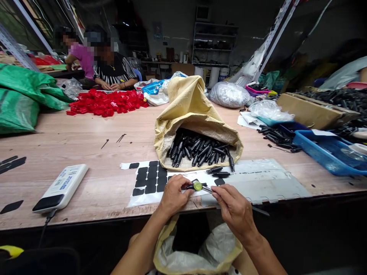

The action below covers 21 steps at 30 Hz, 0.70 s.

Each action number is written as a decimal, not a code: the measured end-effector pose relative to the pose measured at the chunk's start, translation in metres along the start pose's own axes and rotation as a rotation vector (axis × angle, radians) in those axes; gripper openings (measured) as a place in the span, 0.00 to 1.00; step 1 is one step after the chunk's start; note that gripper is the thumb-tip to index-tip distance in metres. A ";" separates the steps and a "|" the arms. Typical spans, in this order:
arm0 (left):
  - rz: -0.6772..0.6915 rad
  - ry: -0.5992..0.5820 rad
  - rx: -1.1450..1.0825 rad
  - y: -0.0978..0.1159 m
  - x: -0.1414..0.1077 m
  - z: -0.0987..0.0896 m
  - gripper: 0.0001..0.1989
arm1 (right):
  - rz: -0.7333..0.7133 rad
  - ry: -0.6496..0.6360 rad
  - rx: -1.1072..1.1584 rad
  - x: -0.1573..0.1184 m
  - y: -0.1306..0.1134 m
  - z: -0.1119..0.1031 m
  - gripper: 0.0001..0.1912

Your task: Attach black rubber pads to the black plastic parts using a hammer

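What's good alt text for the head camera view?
The left hand holds a slim black part, the right hand a thin grey rod, with a round yellow-green piece between. Beyond, an open tan sack of black pieces lies on a table.

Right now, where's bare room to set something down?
Bare wooden tabletop: between the white rectangular device and white sheet of black squares; just right of the tan fabric sack. Crowded: the sack's mouth, with slim black parts.
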<state>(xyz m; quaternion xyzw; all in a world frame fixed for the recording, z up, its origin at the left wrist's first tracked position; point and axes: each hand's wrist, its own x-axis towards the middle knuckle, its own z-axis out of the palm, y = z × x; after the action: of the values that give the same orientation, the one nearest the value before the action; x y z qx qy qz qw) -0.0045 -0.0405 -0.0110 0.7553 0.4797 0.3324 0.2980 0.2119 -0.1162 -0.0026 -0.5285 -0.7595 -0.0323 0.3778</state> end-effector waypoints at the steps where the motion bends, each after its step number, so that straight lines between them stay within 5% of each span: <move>1: 0.005 0.001 -0.006 0.000 0.000 0.000 0.07 | -0.006 0.012 0.003 0.001 -0.003 0.000 0.15; 9: 0.028 0.019 0.020 -0.001 0.001 0.001 0.03 | 0.006 0.000 -0.050 0.001 -0.011 0.003 0.13; 15: 0.031 0.023 0.028 -0.002 0.000 0.002 0.07 | 0.107 0.114 0.025 0.002 -0.008 -0.004 0.12; 21: 0.035 0.026 0.047 -0.004 -0.002 0.003 0.07 | 0.119 0.026 -0.057 -0.002 -0.006 0.000 0.11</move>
<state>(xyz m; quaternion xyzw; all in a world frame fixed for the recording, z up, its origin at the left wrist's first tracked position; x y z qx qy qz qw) -0.0047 -0.0408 -0.0166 0.7659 0.4779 0.3363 0.2681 0.2075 -0.1205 -0.0022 -0.5827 -0.7207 -0.0382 0.3736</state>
